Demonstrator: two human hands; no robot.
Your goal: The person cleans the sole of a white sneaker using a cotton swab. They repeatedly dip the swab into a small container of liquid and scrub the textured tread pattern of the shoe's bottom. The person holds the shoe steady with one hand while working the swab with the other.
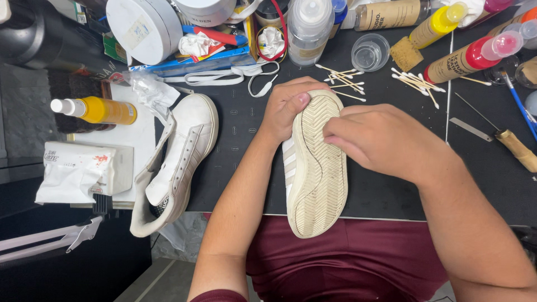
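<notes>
Left hand (288, 109) grips the toe of the upturned white sneaker (315, 173); right hand (380, 140) fingers (335, 131) press flat on its sole, curled, holding nothing visible.

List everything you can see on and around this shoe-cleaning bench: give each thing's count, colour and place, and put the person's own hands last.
Sneaker in hand: 1, white with cream sole, sole up, centre.
Second sneaker: 1, white, unlaced, lying on the mat at left.
Work mat: 1, black, under both shoes.
Spray bottle: 1, yellow, far left.
Tissue pack: 1, white, lower left.
Cotton swabs: many, white-tipped, loose at top centre.
Plastic cup: 1, clear, top centre.
Squeeze bottles: several, tan with red or yellow tops, top right.
Awl: 1, wooden handle, right.
Round tin: 1, white, top left.
Left hand: grips the sneaker's toe.
Right hand: fingers pressed on the sole.
</notes>
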